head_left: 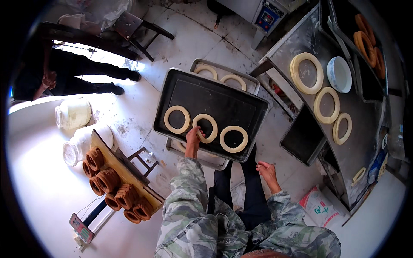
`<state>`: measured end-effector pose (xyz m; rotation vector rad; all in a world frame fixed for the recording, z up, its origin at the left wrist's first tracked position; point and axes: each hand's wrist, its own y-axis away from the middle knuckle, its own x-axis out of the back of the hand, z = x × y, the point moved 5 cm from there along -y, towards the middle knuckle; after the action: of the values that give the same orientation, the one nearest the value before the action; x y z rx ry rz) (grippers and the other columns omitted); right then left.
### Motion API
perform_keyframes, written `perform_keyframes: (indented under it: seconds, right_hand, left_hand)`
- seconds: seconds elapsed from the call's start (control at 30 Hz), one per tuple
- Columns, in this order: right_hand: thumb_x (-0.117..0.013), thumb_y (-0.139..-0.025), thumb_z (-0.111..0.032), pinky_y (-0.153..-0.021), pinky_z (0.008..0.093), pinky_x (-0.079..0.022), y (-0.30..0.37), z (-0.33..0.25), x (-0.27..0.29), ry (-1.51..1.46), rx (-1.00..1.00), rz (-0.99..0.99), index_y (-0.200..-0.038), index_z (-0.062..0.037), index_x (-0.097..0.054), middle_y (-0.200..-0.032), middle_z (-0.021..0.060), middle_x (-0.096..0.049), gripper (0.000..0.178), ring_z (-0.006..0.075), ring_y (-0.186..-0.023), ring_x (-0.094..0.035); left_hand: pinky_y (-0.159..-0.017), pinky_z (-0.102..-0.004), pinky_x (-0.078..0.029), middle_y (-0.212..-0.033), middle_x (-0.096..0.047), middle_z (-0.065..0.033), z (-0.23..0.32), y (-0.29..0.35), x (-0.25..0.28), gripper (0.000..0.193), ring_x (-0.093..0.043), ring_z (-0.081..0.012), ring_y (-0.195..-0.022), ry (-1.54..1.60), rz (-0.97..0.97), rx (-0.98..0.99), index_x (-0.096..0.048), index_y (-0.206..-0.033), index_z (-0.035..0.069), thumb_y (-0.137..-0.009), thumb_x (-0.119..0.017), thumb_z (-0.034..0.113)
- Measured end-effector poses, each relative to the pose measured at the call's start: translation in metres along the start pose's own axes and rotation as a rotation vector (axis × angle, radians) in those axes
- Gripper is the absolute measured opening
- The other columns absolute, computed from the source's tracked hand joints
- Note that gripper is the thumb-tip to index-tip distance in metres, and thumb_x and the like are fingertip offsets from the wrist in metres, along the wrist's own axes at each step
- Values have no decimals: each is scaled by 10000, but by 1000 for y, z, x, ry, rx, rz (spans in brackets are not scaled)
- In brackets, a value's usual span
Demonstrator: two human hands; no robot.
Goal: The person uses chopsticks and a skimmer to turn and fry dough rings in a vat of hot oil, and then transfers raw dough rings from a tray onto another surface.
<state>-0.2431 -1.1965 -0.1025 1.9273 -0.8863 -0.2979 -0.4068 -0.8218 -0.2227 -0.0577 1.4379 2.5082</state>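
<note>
My left hand (193,138) is closed on the left edge of a pale dough ring (210,120), the middle one of three in a black baking tray (215,94). Another dough ring (167,117) lies to its left and a third dough ring (234,150) to its right, both flat on the tray's near half. Beyond the tray's near right corner, my right hand (268,175) hangs with loosely bent fingers apart and nothing visible in it. Under the black tray, a second tray (255,87) sticks out, with more dough rings (233,80) partly hidden.
On the right, a metal worktable (314,103) carries several dough rings (306,73) and a white bowl (339,74). Browned rings (365,47) sit in a far-right tray. At left are stacked brown rings (107,179) on a board, white jars (88,144) and a standing person (73,73).
</note>
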Motion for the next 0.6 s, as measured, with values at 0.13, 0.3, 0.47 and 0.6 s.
perform_keyframes:
  seconds: [0.13, 0.3, 0.47, 0.6]
  right_hand:
    - [-571, -899, -173, -652, 243, -513, -8, 8, 5, -16, 9, 14, -1203, 26, -593, -992, 99, -691, 364, 138, -835, -671]
    - [-575, -899, -184, -654, 243, -512, -9, 7, 4, 7, -16, -7, -1199, 19, -597, -1011, 96, -687, 363, 136, -844, -670]
    - [-589, -879, -183, -647, 247, -502, -18, 11, -1, -12, -42, -16, -1187, 26, -607, -1011, 108, -687, 372, 145, -838, -666]
    - [-586, -879, -180, -649, 249, -504, -19, 16, 3, -30, -69, 20, -1193, 26, -602, -1004, 108, -688, 376, 146, -844, -666]
  left_hand:
    - [-466, -266, -433, -672, -557, -20, 56, 26, -69, 233, -498, -123, -500, -105, -137, -216, -623, -928, 50, -935, -576, 278]
    - [-598, -365, -475, -688, -605, -119, 108, 74, -150, 254, -603, -218, -621, -809, -127, -810, -629, -968, 12, -872, -639, 247]
    - [-679, -470, -490, -908, -601, -145, 51, 22, -142, 208, -609, -361, -809, -1455, -168, -1116, -602, -930, 71, -787, -675, 203]
    - [-783, -465, -492, -1095, -585, -168, 69, 9, -110, 306, -587, -366, -936, -1414, 174, -1146, -604, -1040, 46, -777, -676, 187]
